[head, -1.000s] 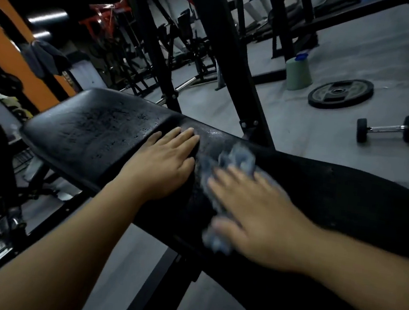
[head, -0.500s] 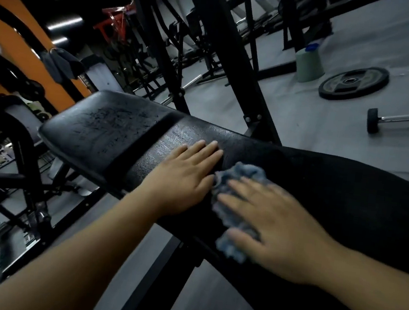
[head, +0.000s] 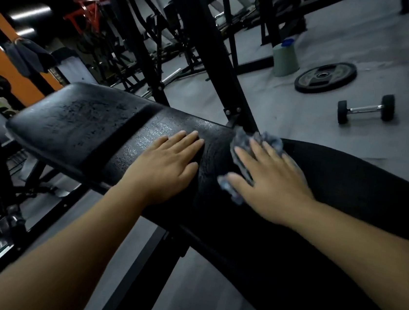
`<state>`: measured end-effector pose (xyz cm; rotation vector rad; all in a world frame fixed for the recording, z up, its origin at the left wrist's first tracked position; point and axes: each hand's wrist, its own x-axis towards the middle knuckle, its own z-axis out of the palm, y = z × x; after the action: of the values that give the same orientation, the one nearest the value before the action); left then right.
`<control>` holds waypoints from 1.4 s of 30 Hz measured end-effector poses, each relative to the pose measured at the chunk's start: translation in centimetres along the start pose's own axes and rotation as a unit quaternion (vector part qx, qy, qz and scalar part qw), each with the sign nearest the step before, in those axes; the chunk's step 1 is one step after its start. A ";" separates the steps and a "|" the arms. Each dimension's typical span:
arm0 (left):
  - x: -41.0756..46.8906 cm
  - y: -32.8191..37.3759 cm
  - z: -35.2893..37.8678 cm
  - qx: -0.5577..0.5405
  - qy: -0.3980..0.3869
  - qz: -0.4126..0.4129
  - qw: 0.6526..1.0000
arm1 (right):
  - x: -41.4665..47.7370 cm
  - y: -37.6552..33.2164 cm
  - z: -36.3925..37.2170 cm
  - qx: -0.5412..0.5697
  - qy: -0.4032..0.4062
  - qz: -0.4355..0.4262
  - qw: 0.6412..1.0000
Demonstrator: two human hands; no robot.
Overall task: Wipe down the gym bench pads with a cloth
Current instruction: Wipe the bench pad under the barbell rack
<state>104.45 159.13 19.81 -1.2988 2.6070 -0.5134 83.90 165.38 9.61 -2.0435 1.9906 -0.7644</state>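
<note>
From the head camera: both hands are down on the bench. The left hand (head: pixel 164 165) lies flat on the long pad (head: pixel 347 186), fingers straight and together, its grip holding nothing, just right of the seam that splits this pad from the worn shorter pad (head: pixel 79 125). Near it, not touching, the right hand (head: pixel 268 185) presses a blue-grey cloth (head: pixel 271 140) onto the same long pad, fingers spread and straight, grip flat on top rather than closed round it. The cloth is bunched under the palm, poking out past the fingertips at the pad's far edge and beside the thumb. A black post (head: pixel 210 48) rises right behind the cloth. Out on the grey floor (head: pixel 304 115): a dumbbell (head: pixel 365 109), a weight plate (head: pixel 325 77) and a pale jug (head: pixel 285 59) with a blue cap.
</note>
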 end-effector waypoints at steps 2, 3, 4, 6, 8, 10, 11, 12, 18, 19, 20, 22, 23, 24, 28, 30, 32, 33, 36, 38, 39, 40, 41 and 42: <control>0.1 0.2 0.1 0.003 -0.004 -0.010 1.000 | 1.9 -2.7 0.5 -0.009 0.027 0.042 0.999; 0.2 0.3 0.0 0.005 -0.007 -0.013 1.000 | 1.1 -3.7 0.9 0.000 0.035 0.009 0.999; 0.3 0.4 0.0 0.007 -0.008 -0.015 1.000 | -0.8 -4.4 0.7 0.017 0.030 -0.054 0.998; 0.3 0.6 0.0 0.007 -0.009 -0.022 1.000 | -6.3 -3.6 0.5 0.044 0.002 -0.164 0.985; 0.2 1.3 0.1 0.005 -0.010 -0.050 0.999 | -7.9 -0.6 0.3 0.039 -0.017 -0.154 0.987; 0.8 3.0 0.3 0.004 -0.010 -0.070 0.997 | -4.7 1.6 -0.1 0.020 0.017 -0.055 0.998; 1.4 4.1 0.4 0.005 -0.010 -0.064 0.998 | -2.2 1.5 -0.2 0.010 0.029 0.011 0.999; 2.1 5.3 0.5 0.001 -0.010 -0.053 0.999 | -0.3 0.8 -0.2 0.002 0.035 0.065 0.997; 3.1 7.2 1.2 -0.007 0.035 0.040 0.999 | -6.2 2.5 -0.3 0.009 0.005 -0.081 0.997; 3.0 7.2 1.1 -0.010 0.034 0.060 0.998 | -5.8 4.1 -0.5 0.000 -0.002 -0.067 0.998; 3.0 7.3 1.0 -0.016 0.029 0.070 0.997 | -4.5 5.3 -0.9 0.004 -0.003 -0.028 1.000; 3.1 7.6 0.9 -0.017 0.025 0.069 0.997 | -0.9 5.2 -1.1 0.001 0.009 0.089 0.996; 3.1 7.7 0.9 -0.015 0.028 0.064 0.997 | 0.1 4.1 -0.8 -0.012 0.017 0.121 0.992; 3.0 7.7 0.9 -0.014 0.029 0.060 0.998 | 0.1 2.9 -0.6 -0.018 0.028 0.113 0.993; 2.8 7.7 1.0 -0.021 0.028 0.062 0.997 | -9.5 1.4 -0.4 0.052 0.005 -0.119 0.992; 2.9 7.8 1.0 -0.028 0.031 0.056 0.998 | -11.0 3.5 -1.0 0.093 -0.014 -0.130 0.987; 3.0 8.0 0.9 -0.026 0.030 0.055 0.998 | -7.4 5.7 -1.5 0.065 0.008 -0.064 0.996; 3.0 8.1 0.9 -0.024 0.025 0.055 0.998 | -4.6 6.2 -1.6 0.035 0.009 -0.012 0.999; 3.0 8.0 1.0 -0.023 0.018 0.052 0.998 | 1.4 4.4 -1.3 -0.011 -0.015 0.103 0.994; 2.9 8.0 1.0 -0.021 0.021 0.054 0.998 | -0.3 2.6 -0.8 -0.027 0.010 0.045 0.999; 2.9 7.9 1.0 -0.020 0.024 0.055 0.998 | -3.0 1.9 -0.5 -0.020 0.019 -0.016 1.000; 2.9 7.9 1.0 -0.020 0.025 0.058 0.998 | -6.2 1.3 0.0 -0.004 0.029 -0.083 0.996; 2.9 7.9 1.0 -0.021 0.024 0.060 0.998 | -9.6 1.0 0.0 0.018 0.021 -0.140 0.990; 2.9 7.9 1.0 -0.026 0.024 0.061 0.997 | -11.9 1.5 -0.1 0.024 -0.005 -0.169 0.985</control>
<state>97.21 161.03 15.85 -1.1449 2.7350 -0.4659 82.98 176.86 6.27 -2.3815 1.6221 -0.8508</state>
